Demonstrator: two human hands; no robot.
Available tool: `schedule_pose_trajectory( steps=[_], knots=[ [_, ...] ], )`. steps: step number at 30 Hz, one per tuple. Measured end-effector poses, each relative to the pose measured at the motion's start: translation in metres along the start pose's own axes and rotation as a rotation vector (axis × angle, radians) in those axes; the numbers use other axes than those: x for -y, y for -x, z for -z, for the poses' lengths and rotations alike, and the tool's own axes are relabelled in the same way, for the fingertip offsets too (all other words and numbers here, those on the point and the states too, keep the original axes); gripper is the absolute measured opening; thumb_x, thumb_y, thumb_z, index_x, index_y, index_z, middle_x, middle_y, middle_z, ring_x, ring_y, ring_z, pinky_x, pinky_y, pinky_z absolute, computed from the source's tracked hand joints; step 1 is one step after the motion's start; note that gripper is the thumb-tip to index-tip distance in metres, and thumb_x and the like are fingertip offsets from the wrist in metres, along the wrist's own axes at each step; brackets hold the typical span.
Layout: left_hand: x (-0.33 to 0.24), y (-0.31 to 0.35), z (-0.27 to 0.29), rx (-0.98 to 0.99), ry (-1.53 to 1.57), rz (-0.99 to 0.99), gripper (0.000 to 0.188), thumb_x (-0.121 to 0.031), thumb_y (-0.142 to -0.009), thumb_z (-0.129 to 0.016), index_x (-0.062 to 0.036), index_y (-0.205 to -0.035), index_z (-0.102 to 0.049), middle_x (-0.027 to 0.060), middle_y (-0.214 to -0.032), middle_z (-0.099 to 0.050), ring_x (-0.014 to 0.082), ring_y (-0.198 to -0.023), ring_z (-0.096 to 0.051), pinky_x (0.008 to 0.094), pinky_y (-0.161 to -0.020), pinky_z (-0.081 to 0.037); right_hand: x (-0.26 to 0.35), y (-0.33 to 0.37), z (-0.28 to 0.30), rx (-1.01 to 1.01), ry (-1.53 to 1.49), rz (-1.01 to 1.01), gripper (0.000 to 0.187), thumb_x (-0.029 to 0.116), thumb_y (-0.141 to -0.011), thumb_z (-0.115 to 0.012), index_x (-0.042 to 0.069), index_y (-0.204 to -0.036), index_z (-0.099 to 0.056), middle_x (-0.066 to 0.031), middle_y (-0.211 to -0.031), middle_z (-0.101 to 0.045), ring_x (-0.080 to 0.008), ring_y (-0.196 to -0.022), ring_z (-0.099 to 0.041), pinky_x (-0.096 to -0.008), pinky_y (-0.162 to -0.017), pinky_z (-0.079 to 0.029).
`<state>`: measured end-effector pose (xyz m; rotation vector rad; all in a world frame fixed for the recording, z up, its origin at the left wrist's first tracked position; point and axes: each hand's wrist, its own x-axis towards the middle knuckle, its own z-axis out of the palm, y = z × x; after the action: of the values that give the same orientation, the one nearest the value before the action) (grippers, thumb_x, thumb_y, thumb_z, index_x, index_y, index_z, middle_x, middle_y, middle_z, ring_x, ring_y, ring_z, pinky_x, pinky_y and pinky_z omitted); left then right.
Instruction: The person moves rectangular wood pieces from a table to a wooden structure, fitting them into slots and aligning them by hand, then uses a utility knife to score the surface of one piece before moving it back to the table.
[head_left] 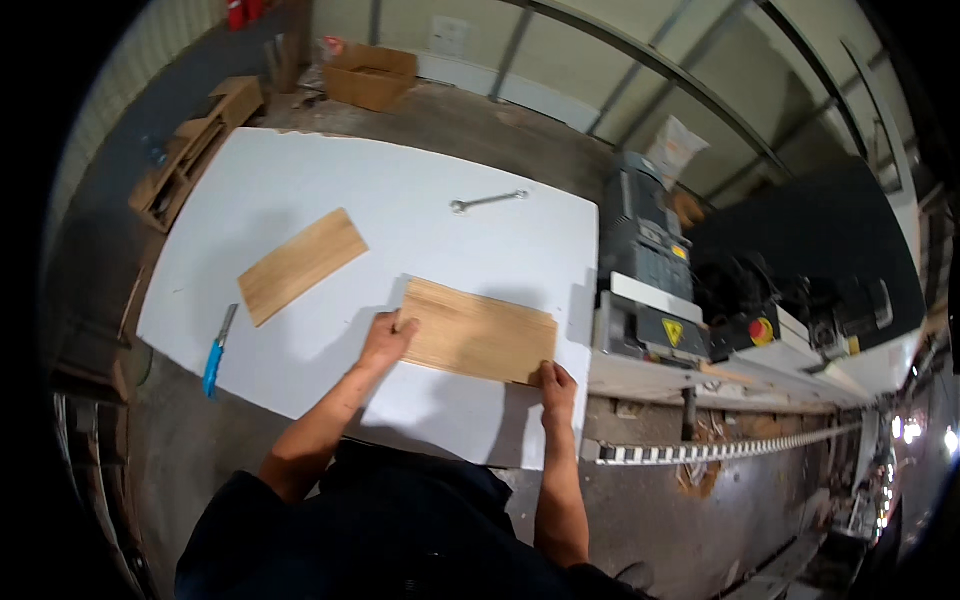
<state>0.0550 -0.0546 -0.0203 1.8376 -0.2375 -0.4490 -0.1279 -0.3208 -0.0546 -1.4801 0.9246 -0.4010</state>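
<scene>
"What do you see in the middle of your feed?"

"I see a wooden board (480, 330), pale and rectangular, just right of centre in the frame, over the lower right part of a white bench (420, 230). I can't tell from here whether it rests flat or is raised a little."

"And what has hold of it?"

"My left hand (388, 342) is closed on its left edge, with the thumb over the top face. My right hand (557, 388) is pinched at the lower right corner, fingers drawn in close. I can't see the fingertips beneath."

"Anything else on that surface?"

"A second board (303, 266) lies at a slant left of centre, well apart from the first. I have a metal wrench (489, 201) near the top right of the bench. Toward the lower left I get a blue-handled tool (213, 365) with a narrow blade, its handle end jutting past the edge."

"What's around you?"

"A grey machine (650, 240) stands at the right of my view, with a yellow warning triangle (673, 332) and a red button (762, 331). A cardboard box (370, 80) sits on the floor (500, 135) in the upper left."
</scene>
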Motion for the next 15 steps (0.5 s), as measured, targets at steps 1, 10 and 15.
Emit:
schedule_pose_trajectory(
  steps=[1, 10, 15],
  knots=[
    [0.008, -0.002, 0.003, 0.001, -0.004, -0.004, 0.028, -0.021, -0.088, -0.060, 0.0018, -0.102, -0.064, 0.0106, -0.088, -0.064, 0.0156, -0.080, -0.057, 0.0304, -0.074, -0.047, 0.000, -0.001, -0.002, 0.037, 0.006, -0.012, 0.032, 0.024, -0.087, -0.063, -0.004, -0.104, -0.065, -0.0032, -0.087, -0.064, -0.0103, -0.077, -0.056, -0.0253, -0.069, -0.046],
    [-0.011, 0.006, 0.006, 0.050, 0.137, 0.064, 0.027, -0.015, -0.089, -0.056, 0.0033, -0.108, -0.061, 0.0091, -0.090, -0.066, 0.0140, -0.080, -0.058, 0.0289, -0.075, -0.046, 0.024, -0.023, 0.022, -0.109, -0.450, -0.191, 0.040, 0.042, -0.087, -0.062, 0.004, -0.101, -0.056, -0.0051, -0.087, -0.064, -0.0178, -0.076, -0.060, -0.0311, -0.069, -0.048],
    [-0.008, 0.005, 0.011, 0.084, 0.215, 0.116, 0.031, -0.015, -0.091, -0.055, 0.0027, -0.116, -0.058, 0.0072, -0.099, -0.064, 0.0124, -0.087, -0.058, 0.0265, -0.079, -0.046, 0.038, -0.049, 0.048, -0.291, -0.773, -0.292, 0.055, 0.053, -0.081, -0.064, 0.005, -0.105, -0.050, -0.0067, -0.089, -0.056, -0.0239, -0.079, -0.059, -0.0351, -0.065, -0.049]
  ],
)
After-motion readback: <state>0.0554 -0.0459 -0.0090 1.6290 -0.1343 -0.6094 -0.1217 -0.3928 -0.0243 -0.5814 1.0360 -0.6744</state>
